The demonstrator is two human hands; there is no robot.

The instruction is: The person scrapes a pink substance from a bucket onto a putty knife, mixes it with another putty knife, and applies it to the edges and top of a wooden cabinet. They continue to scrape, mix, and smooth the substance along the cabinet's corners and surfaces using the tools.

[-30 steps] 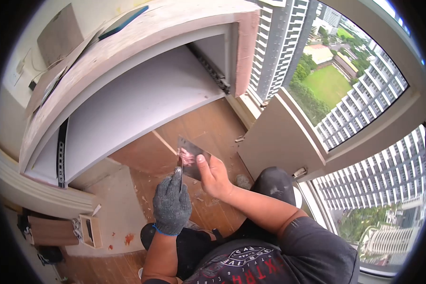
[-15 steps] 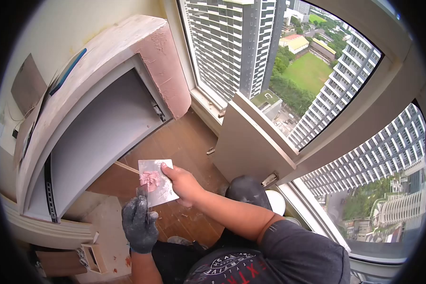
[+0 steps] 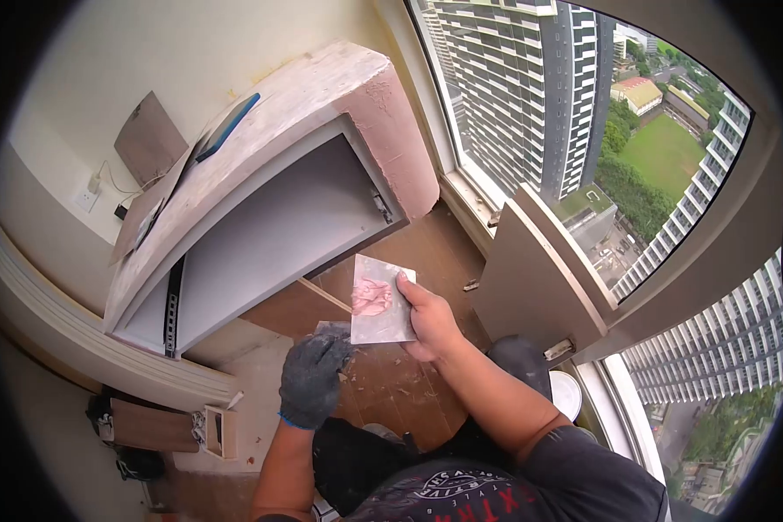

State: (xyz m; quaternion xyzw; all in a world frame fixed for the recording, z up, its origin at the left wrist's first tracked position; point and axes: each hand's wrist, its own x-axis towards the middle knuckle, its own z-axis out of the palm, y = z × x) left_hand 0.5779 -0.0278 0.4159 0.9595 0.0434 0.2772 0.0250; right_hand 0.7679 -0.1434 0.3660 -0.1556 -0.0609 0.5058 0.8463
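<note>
My bare right hand point(image 3: 431, 320) grips a flat pale plate point(image 3: 396, 327) at its right edge, thumb on top. A lump of pink putty point(image 3: 372, 297) is spread on the plate's left half. My left hand point(image 3: 311, 379), in a dark grey work glove with a blue cuff, is closed around a putty knife point(image 3: 332, 329). Only part of its thin, greyish blade shows beyond the fingers, just left of the plate's lower corner; the handle is hidden in the glove.
A cabinet point(image 3: 278, 217) with an open front and a pink-coated end point(image 3: 400, 143) stands ahead. A blue-edged tool point(image 3: 228, 127) lies on its top. Loose panels point(image 3: 531, 278) lean under the window at right. A white bucket point(image 3: 565, 395) is beside my knee; debris dots the wooden floor point(image 3: 383, 396).
The view has swung left, shifting the scene rightward. My gloved hand has drawn the putty knife away from the putty to the plate's lower left. The putty looks more spread out.
</note>
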